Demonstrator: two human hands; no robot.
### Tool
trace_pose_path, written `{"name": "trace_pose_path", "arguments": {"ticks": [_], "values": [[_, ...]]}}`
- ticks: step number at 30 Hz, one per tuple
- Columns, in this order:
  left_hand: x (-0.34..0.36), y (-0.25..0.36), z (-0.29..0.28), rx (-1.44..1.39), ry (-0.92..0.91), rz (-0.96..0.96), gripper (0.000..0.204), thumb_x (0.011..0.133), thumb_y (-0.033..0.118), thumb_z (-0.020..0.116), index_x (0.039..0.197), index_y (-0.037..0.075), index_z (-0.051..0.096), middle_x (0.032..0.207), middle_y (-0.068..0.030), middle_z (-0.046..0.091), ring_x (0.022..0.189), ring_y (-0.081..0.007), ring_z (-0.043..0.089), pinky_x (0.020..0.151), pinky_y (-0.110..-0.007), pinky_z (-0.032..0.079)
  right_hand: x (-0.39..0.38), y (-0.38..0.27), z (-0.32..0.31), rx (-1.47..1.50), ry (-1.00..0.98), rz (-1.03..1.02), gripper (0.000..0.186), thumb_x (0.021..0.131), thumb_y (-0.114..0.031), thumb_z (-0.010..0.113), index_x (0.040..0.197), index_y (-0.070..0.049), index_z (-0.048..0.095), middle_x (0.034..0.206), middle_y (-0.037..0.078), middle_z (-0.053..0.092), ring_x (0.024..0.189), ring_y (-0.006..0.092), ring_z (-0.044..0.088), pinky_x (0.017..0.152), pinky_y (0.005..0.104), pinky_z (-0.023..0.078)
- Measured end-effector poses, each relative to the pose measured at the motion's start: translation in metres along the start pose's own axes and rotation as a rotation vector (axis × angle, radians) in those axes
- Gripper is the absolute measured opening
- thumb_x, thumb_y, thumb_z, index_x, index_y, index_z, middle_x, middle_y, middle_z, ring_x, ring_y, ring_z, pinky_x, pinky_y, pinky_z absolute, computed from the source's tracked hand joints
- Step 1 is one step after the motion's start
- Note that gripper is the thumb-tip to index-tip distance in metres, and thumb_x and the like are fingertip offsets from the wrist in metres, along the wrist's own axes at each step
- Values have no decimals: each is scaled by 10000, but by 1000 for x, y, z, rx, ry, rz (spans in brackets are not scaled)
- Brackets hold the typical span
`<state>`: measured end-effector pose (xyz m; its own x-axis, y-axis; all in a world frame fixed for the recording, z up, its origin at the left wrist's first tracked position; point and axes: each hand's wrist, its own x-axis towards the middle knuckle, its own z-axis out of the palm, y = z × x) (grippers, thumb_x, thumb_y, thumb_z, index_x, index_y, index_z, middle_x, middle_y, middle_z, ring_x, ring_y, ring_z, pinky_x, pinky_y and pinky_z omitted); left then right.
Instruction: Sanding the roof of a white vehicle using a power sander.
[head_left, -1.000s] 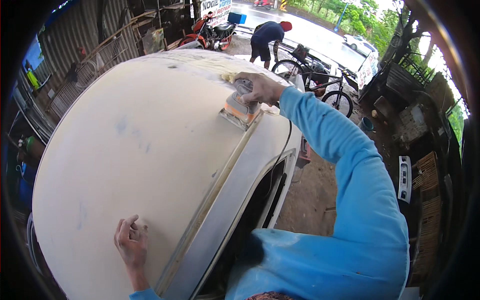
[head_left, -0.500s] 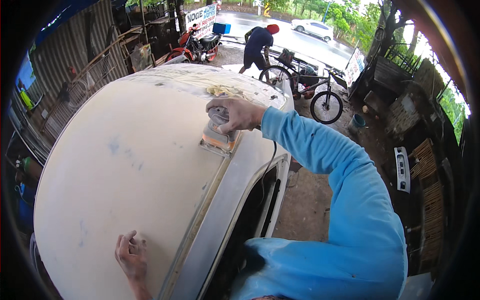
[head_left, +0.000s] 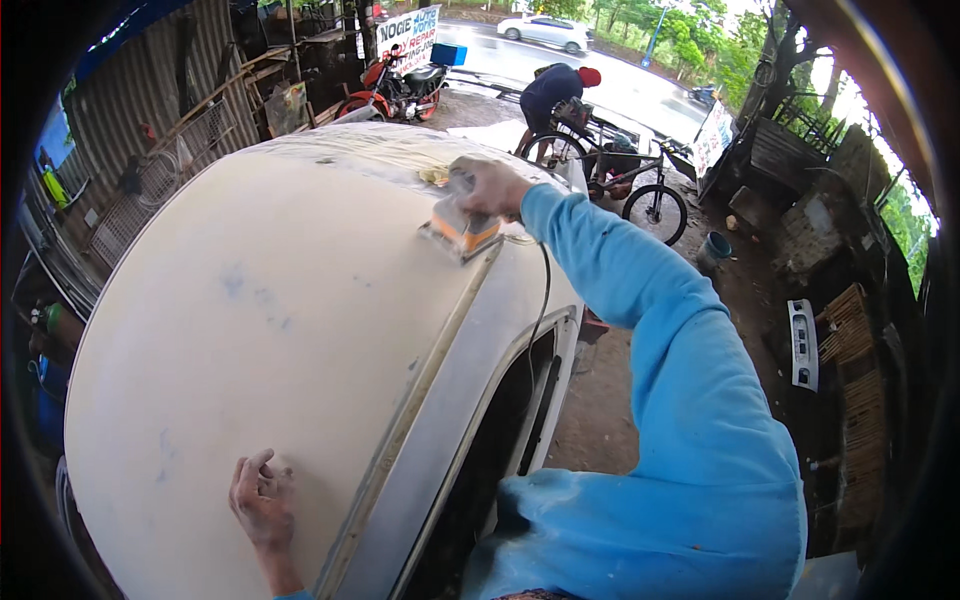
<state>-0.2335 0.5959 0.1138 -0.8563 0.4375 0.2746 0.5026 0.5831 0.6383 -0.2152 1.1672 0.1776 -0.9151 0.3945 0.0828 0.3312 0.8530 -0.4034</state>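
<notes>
A pale cream vehicle roof (head_left: 250, 340) with faint bluish patches fills much of the view. My right hand (head_left: 485, 185) grips a dusty orange and grey sander (head_left: 460, 235), its pad on the roof beside the seam along the right side. A dark cord (head_left: 543, 295) hangs from it past the window opening. My left hand (head_left: 262, 495) rests on the roof at lower left, fingers bent and apart, holding nothing. Beyond the sander, crumpled yellowish covering (head_left: 432, 175) lies on the roof.
A person (head_left: 550, 95) bends over a bicycle (head_left: 655, 195) near the wet road. A red motorcycle (head_left: 395, 90) stands behind the roof. A bucket (head_left: 714, 250), a white bumper (head_left: 803, 340) and bamboo racks (head_left: 858, 440) are at right; corrugated sheets (head_left: 135, 100) are at left.
The sander in my right hand has shifted left, then slightly right and away along the seam. The person behind moved among bending poses; a white car has moved leftward along the road.
</notes>
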Motion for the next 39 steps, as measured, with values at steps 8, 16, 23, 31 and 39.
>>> {"name": "trace_pose_path", "arguments": {"ticks": [8, 16, 23, 31, 39], "values": [[-1, 1, -3, -49, -39, -75, 344, 746, -42, 759, 1081, 24, 722, 843, -33, 527, 637, -112, 412, 598, -296, 394, -35, -57, 20, 108, -63, -408, 633, 698, -359, 746, 1277, -126, 639, 1143, 232, 704, 1065, 388, 686, 952, 446, 543], [0, 4, -4, -9, -8, 3, 349, 734, -24, 777, 1076, 25, 721, 824, -52, 541, 703, -173, 501, 645, -328, 440, 35, -7, 3, 43, -26, 46, 671, 721, -370, 772, 1343, -164, 626, 1160, 210, 723, 1007, 360, 716, 882, 437, 578], [0, 2, -4, -23, -18, -25, 339, 738, -8, 788, 1070, 20, 724, 814, -59, 550, 708, -183, 522, 645, -329, 453, -9, -25, 11, 88, 4, -145, 689, 740, -390, 777, 1362, -148, 609, 1191, 218, 699, 1084, 359, 684, 964, 437, 535], [1, 3, -4, 7, -26, -2, 327, 751, -4, 789, 1070, 25, 724, 813, -56, 544, 701, -166, 511, 623, -324, 438, -38, -30, 6, 153, -57, -341, 638, 736, -384, 776, 1295, -115, 628, 1135, 194, 702, 1040, 336, 692, 935, 415, 544], [2, 6, -4, 19, -19, -7, 347, 735, 3, 811, 1069, 32, 723, 803, -56, 546, 704, -179, 521, 636, -335, 448, 18, 41, -4, 26, 43, 21, 671, 764, -375, 774, 1365, -125, 612, 1222, 230, 695, 1083, 340, 695, 958, 416, 543]]}}
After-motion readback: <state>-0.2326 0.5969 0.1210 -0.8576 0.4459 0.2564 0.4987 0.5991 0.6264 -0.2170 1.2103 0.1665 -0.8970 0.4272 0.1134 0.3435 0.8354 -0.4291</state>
